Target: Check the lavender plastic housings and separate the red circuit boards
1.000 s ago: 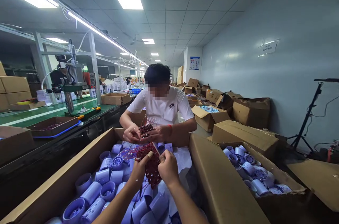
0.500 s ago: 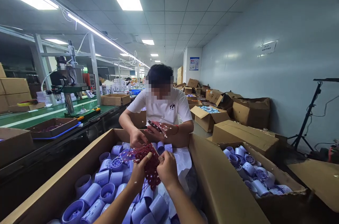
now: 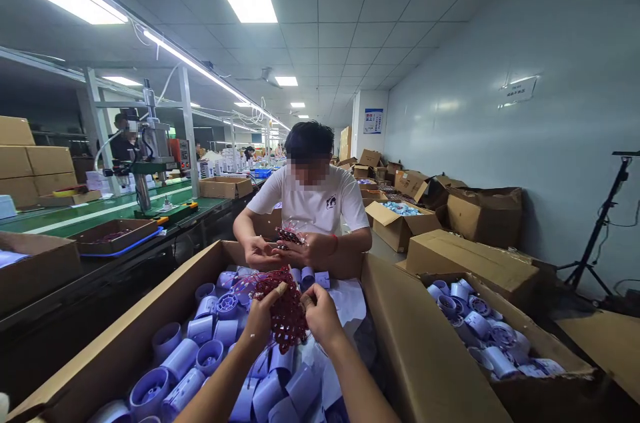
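Note:
My left hand (image 3: 261, 317) grips a dark red sheet of small linked boards (image 3: 289, 316) by its left side, thumb on top. Thin red wires with pale tips trail from the sheet towards the left. At the sheet's right edge, my right hand (image 3: 324, 317) is closed, thumb and fingers pinched together; what lies between them is too small to make out. Below both hands, several lavender plastic cups (image 3: 210, 355) lie loose in a large cardboard box (image 3: 400, 343). Across the box, a co-worker's hands (image 3: 307, 249) hold a similar dark red wired bundle (image 3: 290, 237).
A second cardboard box of lavender parts (image 3: 493, 329) stands at the right. On the left runs a green conveyor bench (image 3: 170, 199) with a press machine (image 3: 145, 156) and a shallow tray (image 3: 113, 236). A black tripod (image 3: 595, 236) stands near the right wall.
The view has turned slightly left. My right hand's fingers have shifted at the sheet's edge while the left keeps its hold. The co-worker's lower hand has risen from near my sheet to their own bundle.

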Action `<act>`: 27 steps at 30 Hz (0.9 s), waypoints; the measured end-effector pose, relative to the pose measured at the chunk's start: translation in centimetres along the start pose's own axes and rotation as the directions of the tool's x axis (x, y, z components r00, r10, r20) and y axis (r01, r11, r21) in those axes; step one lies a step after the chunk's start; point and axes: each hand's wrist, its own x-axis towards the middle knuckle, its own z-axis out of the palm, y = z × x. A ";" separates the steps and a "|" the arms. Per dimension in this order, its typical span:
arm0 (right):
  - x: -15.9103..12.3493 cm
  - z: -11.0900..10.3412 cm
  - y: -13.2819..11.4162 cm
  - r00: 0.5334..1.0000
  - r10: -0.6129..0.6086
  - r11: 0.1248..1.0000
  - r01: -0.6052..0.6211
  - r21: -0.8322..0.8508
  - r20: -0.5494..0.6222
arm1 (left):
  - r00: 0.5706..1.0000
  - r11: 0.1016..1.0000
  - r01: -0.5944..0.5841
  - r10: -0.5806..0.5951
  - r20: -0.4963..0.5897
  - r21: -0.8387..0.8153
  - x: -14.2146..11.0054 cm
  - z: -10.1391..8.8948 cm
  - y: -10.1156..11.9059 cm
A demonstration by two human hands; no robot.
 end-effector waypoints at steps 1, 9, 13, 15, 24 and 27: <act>-0.1 0.0 0.0 1.000 -0.017 0.999 0.016 -0.034 -0.020 | 1.000 1.000 -0.004 0.004 0.007 -0.008 0.1 0.0 -0.2; -0.5 0.5 -0.1 0.964 -0.185 0.955 0.130 -0.267 -0.193 | 0.998 0.997 0.058 -0.056 0.035 -0.047 0.4 -0.3 -1.0; -0.5 0.8 0.2 0.944 -0.259 0.918 0.175 -0.355 -0.203 | 0.996 0.995 0.078 -0.075 0.052 -0.059 0.7 -0.5 -1.5; -0.6 0.8 0.3 0.932 -0.296 0.905 0.203 -0.374 -0.211 | 0.997 0.995 0.072 -0.069 0.041 -0.067 0.9 -0.5 -1.6; 0.5 0.6 1.4 0.977 -0.131 0.991 0.132 -0.005 -0.169 | 0.999 0.998 0.033 -0.032 0.020 -0.053 1.0 -0.4 -0.8; 1.2 0.4 1.6 0.987 0.001 0.980 0.031 0.196 -0.159 | 0.998 0.995 0.056 -0.055 0.019 -0.088 1.3 -0.8 -0.3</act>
